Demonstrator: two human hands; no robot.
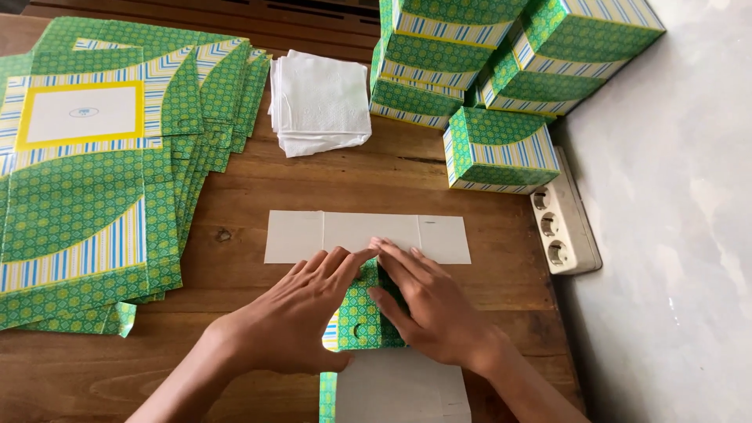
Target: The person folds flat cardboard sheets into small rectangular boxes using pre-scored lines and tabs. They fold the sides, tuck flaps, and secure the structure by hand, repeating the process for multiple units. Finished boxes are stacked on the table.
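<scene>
Near the front edge of the counter (439, 176), about midway along it, lies a flat carton blank (368, 235), plain pale inside face up. Its long axis runs away from the person, from the front edge toward the back; a cross panel at its far end spreads left to right. Both hands sit on the blank's middle, where a green-patterned flap (362, 313) is turned over onto the pale face.

The left hand (294, 313) lies flat, fingers together and pointing toward the far right, its grip closed round nothing: it presses down on the flap's left side. The right hand (427, 305) mirrors it from the other side, fingers pointing toward the far left, also pressing flat and not pinching. The fingertips of both meet at the flap's far end, just at the near edge of the cross panel. Neither hand is nearer; the flap lies directly under and between them.

Toward the left edge of the counter a stack of unfolded green blanks (86, 196) is fanned out. Behind it, near the back edge, sits a pile of white napkins (321, 102). Finished green boxes (501, 78) are piled at the back right corner, and a white power strip (560, 223) lies along the right edge.
</scene>
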